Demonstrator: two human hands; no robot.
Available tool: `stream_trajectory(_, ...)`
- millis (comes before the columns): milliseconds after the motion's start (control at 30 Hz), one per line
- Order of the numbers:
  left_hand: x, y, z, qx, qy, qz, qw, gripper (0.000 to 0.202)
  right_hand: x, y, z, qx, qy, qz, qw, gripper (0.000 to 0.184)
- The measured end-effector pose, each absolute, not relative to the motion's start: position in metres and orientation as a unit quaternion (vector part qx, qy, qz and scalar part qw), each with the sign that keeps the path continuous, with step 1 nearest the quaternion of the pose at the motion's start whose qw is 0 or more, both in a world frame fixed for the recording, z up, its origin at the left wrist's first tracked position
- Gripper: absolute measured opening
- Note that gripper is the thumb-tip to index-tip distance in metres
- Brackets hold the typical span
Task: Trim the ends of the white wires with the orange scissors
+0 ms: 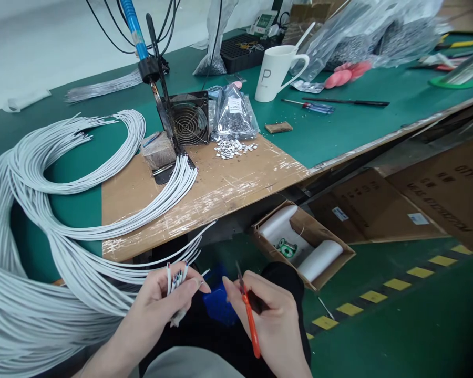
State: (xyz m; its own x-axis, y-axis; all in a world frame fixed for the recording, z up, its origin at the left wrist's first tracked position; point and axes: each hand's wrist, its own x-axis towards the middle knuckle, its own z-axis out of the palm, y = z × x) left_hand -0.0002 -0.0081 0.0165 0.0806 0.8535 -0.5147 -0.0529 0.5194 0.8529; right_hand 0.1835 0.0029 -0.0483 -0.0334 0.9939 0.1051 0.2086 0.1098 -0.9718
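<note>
My left hand (163,302) is closed around the stripped ends of several white cables (176,277), whose coloured inner wires stick up between my fingers. My right hand (270,315) grips a small orange-handled cutter (249,315), its dark tip pointing up beside the cable ends. Both hands hover over my lap, below the bench edge. A large bundle of long white cables (43,220) loops from my left hand across the bench and off to the left.
A brown board (236,184) on the green bench carries a small fan (189,122), a soldering iron in a stand (136,31) and a heap of small metal pieces (233,148). A white mug (275,71), screwdrivers and bags lie behind. Open cardboard boxes (305,244) stand on the floor.
</note>
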Motion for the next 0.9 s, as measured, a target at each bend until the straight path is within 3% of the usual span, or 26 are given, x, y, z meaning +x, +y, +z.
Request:
stream_trajectory(167,-0.001,-0.011,0.017,0.322,0.582,0.372,0.647,0.039,0.180,0.005,-0.038,-0.455,-0.533,0.522,0.486,0.014)
stream_trajectory(400,-0.004,-0.012,0.016,0.324,0.557,0.350,0.680,0.041,0.168,0.007,-0.042,-0.386,-0.535,0.549,0.514,0.001)
stream_trajectory(567,-0.004,-0.012,0.017,0.371,0.549,0.340,0.667,0.039,0.165,0.006,-0.041,-0.426,-0.512,0.509,0.545,0.017)
stream_trajectory(700,-0.003,-0.013,0.016,0.389,0.570,0.332,0.643,0.032,0.171,0.009,-0.044,-0.496,-0.382,0.520,0.581,0.039)
stream_trajectory(900,-0.003,-0.013,0.011,0.332,0.567,0.384,0.648,0.029,0.176,0.003,-0.045,-0.524,-0.465,0.514,0.495,0.043)
